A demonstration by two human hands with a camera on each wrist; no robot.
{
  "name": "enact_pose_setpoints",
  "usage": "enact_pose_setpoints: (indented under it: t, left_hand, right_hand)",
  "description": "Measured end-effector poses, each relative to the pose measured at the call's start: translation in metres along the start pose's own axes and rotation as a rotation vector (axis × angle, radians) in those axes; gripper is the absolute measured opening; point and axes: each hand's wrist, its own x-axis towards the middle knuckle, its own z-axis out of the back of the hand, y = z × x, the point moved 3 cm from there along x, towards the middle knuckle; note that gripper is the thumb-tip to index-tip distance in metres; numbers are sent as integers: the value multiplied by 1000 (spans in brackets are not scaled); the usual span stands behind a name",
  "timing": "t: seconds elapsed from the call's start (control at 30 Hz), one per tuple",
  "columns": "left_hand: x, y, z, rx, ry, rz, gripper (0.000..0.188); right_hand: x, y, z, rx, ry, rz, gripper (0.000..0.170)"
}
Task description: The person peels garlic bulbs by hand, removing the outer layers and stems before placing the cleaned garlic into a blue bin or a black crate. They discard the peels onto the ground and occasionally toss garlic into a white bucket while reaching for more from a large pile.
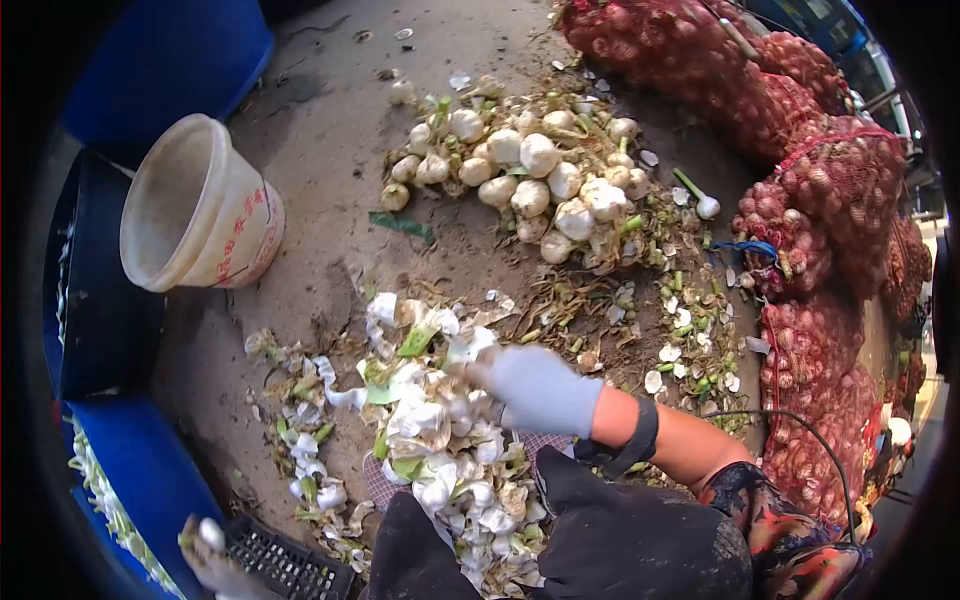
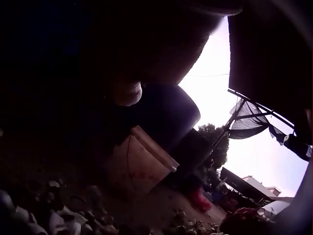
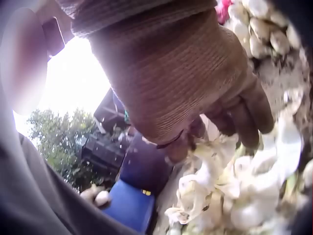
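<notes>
At the lower left of the head view, my gloved left hand holds a white garlic bulb beside a black crate. That same garlic bulb shows at the lower left of the right wrist view. The left wrist view is very dark around the hand. My gloved right hand is over the heap of garlic skins in front of my lap. Its fingers point down at the skins, thumb and fingers apart.
Untrimmed garlic bulbs lie piled on the ground ahead. Red mesh sacks of garlic line the right side. A whitish bucket stands at the left, near blue bins. Stem scraps litter the ground.
</notes>
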Motion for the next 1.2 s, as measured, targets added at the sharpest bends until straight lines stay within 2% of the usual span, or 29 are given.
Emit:
enact_pose_setpoints:
  t: [0.03,0.1,0.13,0.17,0.2,0.23,0.27,0.3,0.33,0.37,0.4,0.43,0.47,0.5,0.53,0.57,0.63,0.67,0.7,0.77,0.8,0.83,0.93,0.97,1.03,1.07,1.1,1.17,1.2]
  left_hand:
    - [-10,99,39,77,-144,234,31]
    - [-10,-4,78,974,-116,-124,58]
    - [-9,-1,92,873,-168,-79,62]
    - [-13,5,102,773,-211,-33,65]
    - [-3,-20,88,531,-155,103,62]
    - [5,-23,66,214,-78,173,64]
    - [13,-24,33,-108,-5,231,66]
    - [16,-57,-17,-354,19,355,35]
    - [20,-63,-59,-476,240,277,40]
    - [21,-140,-98,-547,398,244,48]
    - [17,-183,-130,-791,671,298,42]
    - [5,-216,-164,-1154,830,427,55]
    - [0,-228,-193,-1161,1048,525,57]
    - [-6,-234,-214,-1159,1268,623,60]
    - [-8,-234,-224,-1155,1284,619,60]
    - [-7,-233,-230,-1223,1188,582,56]
    - [-1,-230,-227,-1256,987,538,53]
    - [2,-231,-227,-1250,920,478,51]
    - [2,-235,-228,-1241,857,419,49]
    - [-5,-251,-229,-1096,942,86,52]
    - [-8,-252,-229,-857,935,-289,57]
    - [-11,-250,-235,-894,968,-251,65]
    - [-5,-244,-232,-872,966,-176,71]
    - [-12,-241,-224,-1172,1116,283,70]
    - [-5,-251,-206,-1341,1262,461,69]
    - [-11,-243,-213,-1382,1257,341,67]
    - [-9,-241,-218,-1292,1242,238,65]
    - [-9,-242,-216,-1268,1159,359,66]
    - [-8,-240,-218,-1268,1074,342,66]
  right_hand:
    - [-2,-15,23,-82,-236,-62,48]
    - [-5,-55,71,-357,-720,-241,46]
    - [-5,-74,87,-532,-795,-398,45]
    - [-5,-93,101,-634,-871,-445,45]
    - [0,-119,101,-623,-730,-640,41]
    - [0,-119,102,-623,-737,-639,41]
    - [4,-120,101,-412,-668,-590,38]
    - [9,-121,101,-214,-595,-529,34]
    - [11,-83,105,-163,-610,-430,27]
    - [14,-58,92,-50,-609,-252,33]
    - [25,-36,71,40,-576,-91,47]
    - [35,-13,49,181,-595,102,61]
    - [43,9,27,249,-519,177,65]
    - [49,33,23,339,-314,227,65]
    - [47,32,16,361,-360,251,65]
    - [45,27,9,384,-403,272,65]
    - [30,0,12,468,-606,174,64]
    - [23,-12,10,688,-592,-68,58]
    - [23,-20,2,881,-384,-214,50]
    - [26,-17,-16,1404,-119,-152,43]
    - [29,-15,-15,1553,51,-226,34]
    - [32,-19,-18,1515,65,-258,32]
    - [40,-24,-34,1554,50,-212,44]
    - [41,-24,-41,1606,53,-133,50]
    - [41,-21,-40,1682,134,-74,54]
    - [40,-19,-38,1698,134,-167,56]
    - [44,-15,-32,1845,125,-63,48]
    - [53,-20,-36,1927,-149,-73,60]
    - [49,-15,-25,1995,-99,-119,54]
